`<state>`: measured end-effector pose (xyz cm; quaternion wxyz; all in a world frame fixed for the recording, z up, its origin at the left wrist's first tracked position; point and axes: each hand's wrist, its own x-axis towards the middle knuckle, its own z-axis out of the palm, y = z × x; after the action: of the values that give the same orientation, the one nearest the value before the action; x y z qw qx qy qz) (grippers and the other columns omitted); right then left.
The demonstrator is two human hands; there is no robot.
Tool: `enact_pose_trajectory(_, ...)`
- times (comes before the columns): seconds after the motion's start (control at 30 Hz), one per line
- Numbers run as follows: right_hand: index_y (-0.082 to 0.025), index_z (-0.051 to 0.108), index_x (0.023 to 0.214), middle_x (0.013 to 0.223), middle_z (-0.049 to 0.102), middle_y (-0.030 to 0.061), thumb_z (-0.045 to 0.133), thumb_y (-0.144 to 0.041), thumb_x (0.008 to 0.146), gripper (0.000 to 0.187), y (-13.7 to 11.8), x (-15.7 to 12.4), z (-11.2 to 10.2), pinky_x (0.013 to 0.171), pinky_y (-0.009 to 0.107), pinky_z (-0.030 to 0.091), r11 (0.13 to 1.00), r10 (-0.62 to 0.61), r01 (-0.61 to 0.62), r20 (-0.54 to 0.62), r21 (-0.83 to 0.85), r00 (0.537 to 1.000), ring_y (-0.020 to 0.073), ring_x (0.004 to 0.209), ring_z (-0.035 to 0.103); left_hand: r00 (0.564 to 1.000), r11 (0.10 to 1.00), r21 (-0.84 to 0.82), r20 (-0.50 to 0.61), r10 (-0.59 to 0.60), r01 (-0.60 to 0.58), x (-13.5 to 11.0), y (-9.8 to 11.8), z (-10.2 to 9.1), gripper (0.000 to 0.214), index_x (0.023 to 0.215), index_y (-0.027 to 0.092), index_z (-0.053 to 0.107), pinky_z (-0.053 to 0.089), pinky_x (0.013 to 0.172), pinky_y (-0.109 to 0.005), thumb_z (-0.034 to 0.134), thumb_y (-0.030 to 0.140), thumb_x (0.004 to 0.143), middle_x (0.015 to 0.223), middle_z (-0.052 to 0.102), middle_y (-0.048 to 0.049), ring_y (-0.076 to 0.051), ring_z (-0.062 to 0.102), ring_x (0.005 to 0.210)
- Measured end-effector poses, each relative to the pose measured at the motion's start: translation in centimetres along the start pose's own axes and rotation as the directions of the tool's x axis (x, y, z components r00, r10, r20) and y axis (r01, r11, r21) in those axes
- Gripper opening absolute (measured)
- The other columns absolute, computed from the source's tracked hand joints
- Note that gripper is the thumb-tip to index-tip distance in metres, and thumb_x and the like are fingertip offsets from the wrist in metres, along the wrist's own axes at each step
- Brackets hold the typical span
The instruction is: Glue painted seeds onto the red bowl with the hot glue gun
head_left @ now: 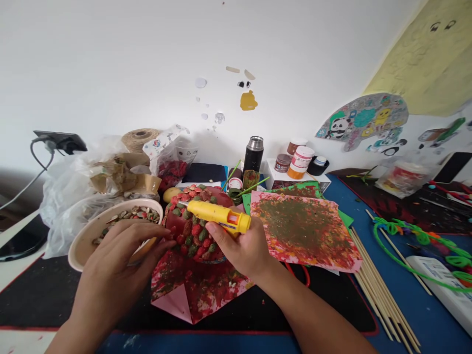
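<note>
My right hand (pixel 243 246) is wrapped round a yellow hot glue gun (pixel 217 214), its metal nozzle pointing left. Below the nozzle stands a rounded dark red object (pixel 190 233) covered in rows of red, green and brown painted shell-like pieces. At its left edge, my left hand (pixel 118 260) has thumb and fingertips drawn close together. Whatever sits between those fingertips is too small to make out. Partly behind the left hand is a cream basin (pixel 79 250) holding many small shell-like pieces (pixel 134 214). Paint-smeared pink paper (pixel 206 290) lies under the red object.
More painted paper (pixel 306 231) lies to the right, beside wooden sticks (pixel 383 290). Paint jars (pixel 300 160) sit on a white box, near a black thermos (pixel 254 155). Plastic bags (pixel 70 196) and a twine roll (pixel 140 139) crowd the left. A white power strip (pixel 442 290) lies far right.
</note>
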<state>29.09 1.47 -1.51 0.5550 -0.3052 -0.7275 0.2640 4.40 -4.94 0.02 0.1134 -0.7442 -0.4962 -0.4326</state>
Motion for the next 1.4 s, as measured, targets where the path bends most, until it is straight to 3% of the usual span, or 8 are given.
enact_pose_trajectory(0.13,-0.022,0.081,0.094,0.078,0.077,0.0019,0.075,-0.05,0.109,0.032,0.1,-0.1,-0.1,0.064,0.029,0.061,1.0,0.004,-0.003,0.023,-0.029,1.0,0.0188,0.069,0.075,0.998,0.998,0.014,-0.005,0.068,-0.068,0.3,0.1,0.0,0.009,0.102,0.038,0.078,0.061,0.089,-0.039,0.071,0.038,0.108,0.092,0.087,0.0057,-0.024,0.079,0.092)
enact_pose_trajectory(0.3,-0.023,0.076,0.091,0.073,0.072,0.0001,0.071,-0.052,0.112,0.036,0.1,-0.2,-0.1,0.064,0.03,0.056,0.997,-0.01,0.013,0.05,-0.074,0.999,0.0185,0.066,0.073,0.997,0.997,-0.037,0.037,0.072,-0.071,-0.2,-0.3,0.2,0.01,0.104,0.038,0.08,0.062,0.089,-0.037,0.071,0.035,0.107,0.096,0.088,0.0053,-0.022,0.079,0.092)
enact_pose_trajectory(0.47,-0.023,0.075,0.09,0.075,0.071,-0.0002,0.071,-0.053,0.111,0.037,0.1,-0.3,-0.1,0.061,0.029,0.054,0.999,0.022,-0.019,0.066,-0.046,0.998,0.0173,0.063,0.071,0.998,0.997,-0.067,0.057,0.028,-0.024,-0.8,-0.8,0.3,0.02,0.109,0.041,0.084,0.064,0.098,-0.039,0.068,0.029,0.106,0.101,0.089,0.0047,-0.023,0.082,0.099)
enact_pose_trajectory(0.67,-0.024,0.07,0.089,0.074,0.073,-0.0008,0.071,-0.055,0.11,0.038,0.1,-0.3,0.0,0.059,0.027,0.054,0.998,0.015,-0.01,0.081,-0.057,0.997,0.0158,0.06,0.07,0.998,0.994,-0.099,0.052,-0.033,0.038,-0.9,-0.8,0.4,0.017,0.107,0.04,0.083,0.066,0.088,-0.029,0.066,0.037,0.108,0.106,0.089,0.0055,-0.019,0.083,0.097)
enact_pose_trajectory(0.87,-0.026,0.064,0.085,0.076,0.076,-0.0004,0.07,-0.056,0.111,0.04,0.0,-0.3,0.0,0.058,0.027,0.055,0.998,-0.008,0.014,0.083,-0.065,0.996,0.0154,0.058,0.07,0.992,0.987,-0.112,0.052,-0.113,0.118,-1.0,-1.0,0.7,0.014,0.101,0.038,0.084,0.067,0.089,-0.033,0.071,0.041,0.104,0.101,0.089,0.003,-0.022,0.084,0.096)
enact_pose_trajectory(1.17,-0.026,0.063,0.084,0.071,0.07,-0.0022,0.068,-0.057,0.113,0.043,-0.1,-0.2,-0.1,0.054,0.028,0.049,0.996,-0.025,0.033,0.088,-0.087,0.996,0.0144,0.056,0.066,0.99,0.982,-0.142,0.077,-0.117,0.127,-0.7,-0.9,0.1,0.013,0.102,0.04,0.084,0.066,0.083,-0.032,0.072,0.04,0.103,0.098,0.089,0.0039,-0.023,0.083,0.095)
enact_pose_trajectory(1.4,-0.028,0.063,0.085,0.073,0.072,-0.002,0.068,-0.057,0.114,0.041,-0.1,-0.2,-0.1,0.053,0.031,0.052,0.993,-0.071,0.078,0.085,-0.084,0.994,0.0166,0.056,0.068,0.989,0.984,-0.097,0.007,-0.146,0.146,-0.7,-0.4,-0.2,0.012,0.104,0.039,0.082,0.064,0.087,-0.031,0.07,0.04,0.106,0.1,0.087,0.0045,-0.021,0.08,0.096)
